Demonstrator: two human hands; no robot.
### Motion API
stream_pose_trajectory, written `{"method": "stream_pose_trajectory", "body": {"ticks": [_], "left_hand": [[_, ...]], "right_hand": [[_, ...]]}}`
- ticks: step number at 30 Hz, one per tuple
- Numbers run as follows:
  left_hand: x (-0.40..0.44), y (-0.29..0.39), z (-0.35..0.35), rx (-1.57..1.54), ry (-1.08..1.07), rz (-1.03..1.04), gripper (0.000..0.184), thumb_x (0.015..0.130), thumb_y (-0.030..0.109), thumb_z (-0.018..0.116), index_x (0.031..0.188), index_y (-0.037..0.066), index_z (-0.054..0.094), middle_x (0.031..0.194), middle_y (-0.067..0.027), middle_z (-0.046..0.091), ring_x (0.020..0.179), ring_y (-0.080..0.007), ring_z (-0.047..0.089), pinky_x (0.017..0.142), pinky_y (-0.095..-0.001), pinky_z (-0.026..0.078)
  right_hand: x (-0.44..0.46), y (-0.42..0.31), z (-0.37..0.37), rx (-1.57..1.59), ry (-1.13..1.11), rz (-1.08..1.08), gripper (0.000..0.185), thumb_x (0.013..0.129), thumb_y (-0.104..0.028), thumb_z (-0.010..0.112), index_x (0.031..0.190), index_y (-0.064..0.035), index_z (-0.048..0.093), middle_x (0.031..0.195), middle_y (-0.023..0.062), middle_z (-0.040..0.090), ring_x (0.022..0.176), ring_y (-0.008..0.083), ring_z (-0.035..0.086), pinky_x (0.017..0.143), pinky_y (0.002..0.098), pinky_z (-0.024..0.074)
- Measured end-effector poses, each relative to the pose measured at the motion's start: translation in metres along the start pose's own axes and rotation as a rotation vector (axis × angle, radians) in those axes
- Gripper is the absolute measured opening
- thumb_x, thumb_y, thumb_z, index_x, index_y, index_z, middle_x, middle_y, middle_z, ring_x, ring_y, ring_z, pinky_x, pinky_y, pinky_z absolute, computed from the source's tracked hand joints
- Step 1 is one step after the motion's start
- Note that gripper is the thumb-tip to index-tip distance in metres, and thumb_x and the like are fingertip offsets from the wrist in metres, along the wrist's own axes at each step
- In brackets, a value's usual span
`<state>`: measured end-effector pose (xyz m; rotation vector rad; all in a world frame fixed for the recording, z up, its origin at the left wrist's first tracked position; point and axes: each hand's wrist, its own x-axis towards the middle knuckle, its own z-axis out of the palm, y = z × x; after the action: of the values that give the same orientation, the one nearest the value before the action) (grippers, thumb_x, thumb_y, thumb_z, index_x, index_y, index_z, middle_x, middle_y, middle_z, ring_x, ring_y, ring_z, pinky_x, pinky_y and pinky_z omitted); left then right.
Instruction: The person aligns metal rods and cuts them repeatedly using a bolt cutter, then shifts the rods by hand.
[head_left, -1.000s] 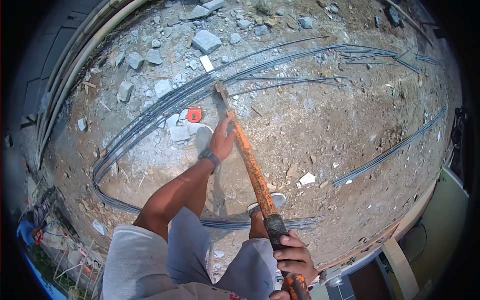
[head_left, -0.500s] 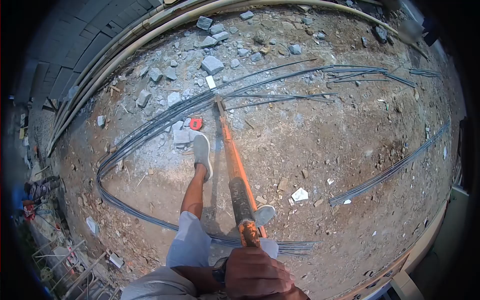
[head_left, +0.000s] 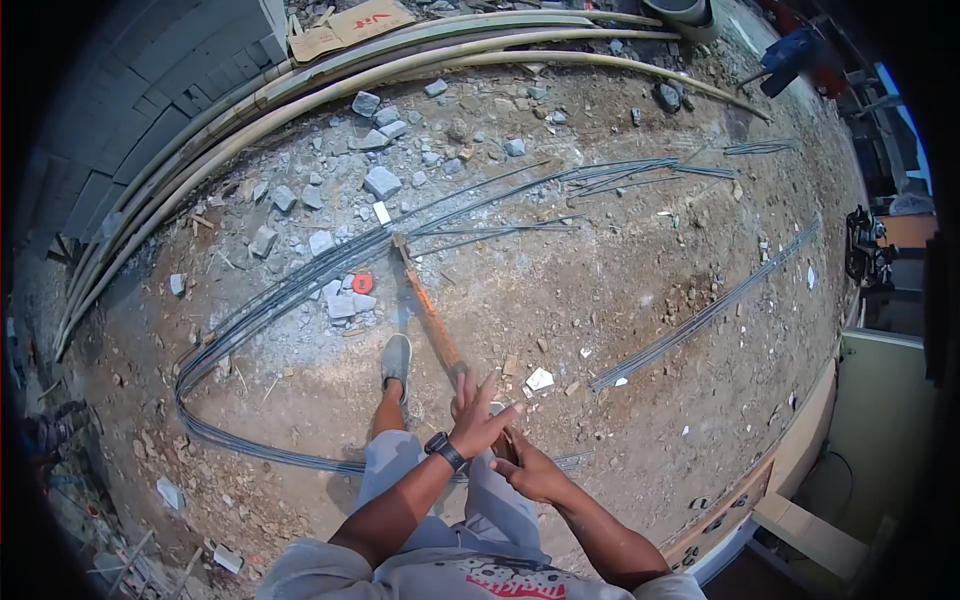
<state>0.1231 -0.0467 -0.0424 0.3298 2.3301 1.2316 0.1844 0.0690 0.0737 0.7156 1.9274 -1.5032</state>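
Observation:
A long orange tool like a bolt cutter (head_left: 430, 312) slants from my body to a bundle of thin metal rods (head_left: 290, 277). Its jaws are at the rods, beside a small white block (head_left: 381, 213). My left hand (head_left: 478, 420), with a watch on the wrist, is over the handle end, its fingers stretched apart. Close to it on the right, my right hand (head_left: 530, 472) is closed round a dark handle, partly hidden by the left hand. A red tape measure (head_left: 362, 284) lies on the ground left of the tool.
Grey stones (head_left: 382, 182) lie beyond the rods. Long pale poles (head_left: 400, 66) curve along the far side, near cardboard (head_left: 350, 24). Another rod bundle (head_left: 705, 312) lies at the right. My shoe (head_left: 396, 358) is left of the tool. A blurred person (head_left: 800, 62) is at the far right.
My hands were together at the handle end; now the left has its fingers spread and the right is beside it. The view has shifted, showing more poles and the cardboard.

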Motion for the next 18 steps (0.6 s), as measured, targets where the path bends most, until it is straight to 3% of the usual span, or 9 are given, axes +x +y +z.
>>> {"method": "stream_pose_trajectory", "body": {"ticks": [1,3,5,7,10,13,18], "left_hand": [[-0.001,-0.018,0.020,0.221,0.084,-0.143,0.067,0.090,0.045,0.057,0.135,-0.005,0.049,0.149,-0.0233,0.037,0.131,-0.0361,0.046,0.105,-0.0463,0.041],[0.006,-0.036,0.042,-0.014,0.229,-0.492,0.056,0.087,0.040,0.065,0.122,-0.004,0.057,0.129,-0.0233,0.052,0.115,-0.0344,0.056,0.095,-0.0468,0.047],[0.008,-0.067,0.059,-0.472,0.066,-0.792,0.044,0.085,0.036,0.071,0.106,-0.002,0.062,0.104,-0.0204,0.060,0.093,-0.0312,0.061,0.080,-0.0451,0.050],[-0.001,-0.107,0.062,-1.146,-0.414,-1.003,0.034,0.083,0.033,0.075,0.087,0.001,0.063,0.075,-0.0145,0.061,0.067,-0.0264,0.062,0.061,-0.0412,0.050],[0.003,-0.012,0.021,-0.850,0.097,-1.270,0.032,0.083,0.030,0.076,0.071,0.006,0.058,0.053,-0.0054,0.048,0.043,-0.0197,0.047,0.043,-0.0347,0.038],[0.001,0.004,0.035,-0.812,0.190,-1.279,0.028,0.084,0.028,0.074,0.073,0.007,0.059,0.054,-0.0038,0.047,0.041,-0.0180,0.045,0.040,-0.0347,0.035],[-0.045,-0.056,0.095,-0.867,0.154,-1.330,0.022,0.083,0.024,0.073,0.078,0.008,0.058,0.056,-0.0007,0.048,0.040,-0.0145,0.044,0.038,-0.0335,0.035]], "right_hand": [[0.000,-0.015,0.001,0.058,-0.092,0.137,0.037,0.085,-0.013,0.069,0.111,0.0086,0.055,0.096,0.0180,0.067,0.088,0.0331,0.065,0.082,0.0388,0.0509],[0.003,-0.053,0.002,0.072,-0.211,0.345,0.037,0.085,-0.014,0.067,0.109,0.0108,0.054,0.094,0.0228,0.066,0.088,0.0382,0.066,0.082,0.0416,0.0515],[0.005,-0.055,0.014,-0.090,-0.183,0.359,0.038,0.086,-0.017,0.064,0.108,0.0117,0.053,0.093,0.0278,0.065,0.089,0.0424,0.066,0.081,0.0440,0.0524],[0.017,-0.004,0.039,-0.359,-0.082,0.244,0.038,0.086,-0.020,0.062,0.106,0.0116,0.054,0.092,0.0320,0.065,0.088,0.0454,0.066,0.078,0.0456,0.0534],[0.007,-0.018,0.038,-0.395,-0.073,0.179,0.050,0.078,-0.027,0.069,0.107,0.0109,0.053,0.094,0.0340,0.065,0.097,0.0457,0.065,0.083,0.0469,0.0529],[0.004,0.008,0.029,-0.267,-0.006,0.231,0.046,0.079,-0.024,0.067,0.107,0.0098,0.052,0.089,0.0337,0.065,0.093,0.0474,0.065,0.081,0.0486,0.0530],[0.002,0.113,0.057,-0.252,-0.018,0.241,0.045,0.083,-0.021,0.064,0.113,0.0071,0.047,0.085,0.0335,0.065,0.083,0.0487,0.065,0.074,0.0545,0.0524]]}}
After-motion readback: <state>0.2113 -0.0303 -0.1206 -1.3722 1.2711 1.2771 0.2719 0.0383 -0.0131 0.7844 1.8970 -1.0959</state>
